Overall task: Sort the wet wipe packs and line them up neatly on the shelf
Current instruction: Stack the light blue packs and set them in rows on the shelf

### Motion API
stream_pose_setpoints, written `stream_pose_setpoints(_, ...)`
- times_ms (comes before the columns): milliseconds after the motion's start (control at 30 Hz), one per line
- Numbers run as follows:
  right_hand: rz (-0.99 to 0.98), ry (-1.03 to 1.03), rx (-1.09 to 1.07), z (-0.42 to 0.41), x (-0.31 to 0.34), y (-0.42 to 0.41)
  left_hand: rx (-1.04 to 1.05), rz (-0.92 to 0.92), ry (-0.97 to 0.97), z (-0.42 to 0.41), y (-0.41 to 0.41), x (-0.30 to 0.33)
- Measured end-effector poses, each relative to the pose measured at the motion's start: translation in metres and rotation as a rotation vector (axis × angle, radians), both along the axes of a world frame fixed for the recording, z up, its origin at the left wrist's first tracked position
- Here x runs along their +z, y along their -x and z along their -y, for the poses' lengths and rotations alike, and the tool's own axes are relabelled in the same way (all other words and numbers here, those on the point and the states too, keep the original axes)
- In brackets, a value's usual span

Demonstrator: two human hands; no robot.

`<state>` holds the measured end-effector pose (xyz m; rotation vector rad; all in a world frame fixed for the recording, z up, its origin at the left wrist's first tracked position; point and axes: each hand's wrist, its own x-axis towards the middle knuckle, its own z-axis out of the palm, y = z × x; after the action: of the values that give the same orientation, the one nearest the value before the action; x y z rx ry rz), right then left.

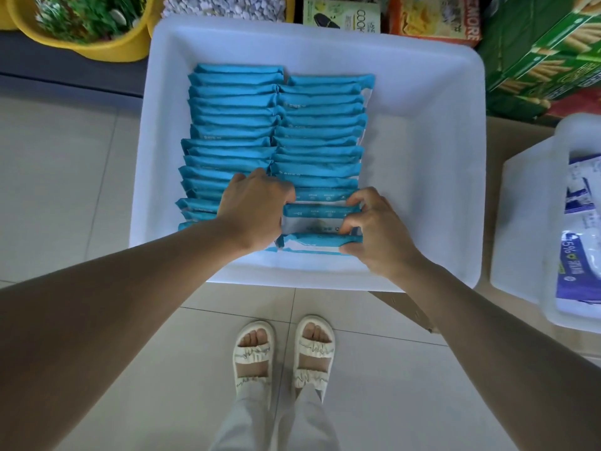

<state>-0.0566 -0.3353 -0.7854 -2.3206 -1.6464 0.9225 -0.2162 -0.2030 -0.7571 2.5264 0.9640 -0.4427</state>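
Pack orientation: the blue wet wipe packs (320, 151) are stood on edge, long axes running left to right across the white tray (422, 157), thin edges up.
Rows: two rows are seen, stacked front to back; the left row (232, 125) sits beside the tray's left wall, the right row is just right of it, touching near the tray's middle.
Held packs: the nearest packs (320, 211) of the right row, close to the tray's near wall, are tilted apart, so that white printed faces are shown between them.
Left hand: the left hand (257, 211) is laid over the left ends of these near packs, fingers curled down on them; how many are gripped cannot be told.
Right hand: the right hand (374, 229) is closed on the right ends of the same packs, thumb and fingertips pinching them.
Tray contents: only blue packs are held; the right part of the tray floor is bare.
Second container: a white bin (527, 222) is placed right of the tray, well apart from the hands; white and purple packets (579, 271) are seen in it.
Beyond the tray: a yellow pot (107, 47) of greenery is set at the far left corner; biscuit boxes (435, 17) and a green carton (540, 50) lie behind and to the far right.
Surface: the tray is rested on a brown board (406, 307), its near edge overhanging a pale tiled floor (65, 190).
Person: feet in white sandals (283, 349) are placed on the tiles below the tray's near wall.
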Motion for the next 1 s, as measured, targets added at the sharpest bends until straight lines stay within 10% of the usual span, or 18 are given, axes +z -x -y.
stream_pose_setpoints(500, -0.042, -0.370, 0.093, -0.021, 0.050, -0.027, 0.050, 0.125, 0.230, -0.015, -0.035, 0.037)
stream_pose_setpoints(800, -0.005, -0.260, -0.302, -0.026, 0.112, -0.059, 0.636, 0.410, 0.383, -0.048, -0.018, 0.091)
stream_pose_setpoints(1000, -0.577, -0.371, -0.716, -0.063, 0.141, -0.040, 0.851, 0.558, 0.508, -0.046, -0.014, 0.113)
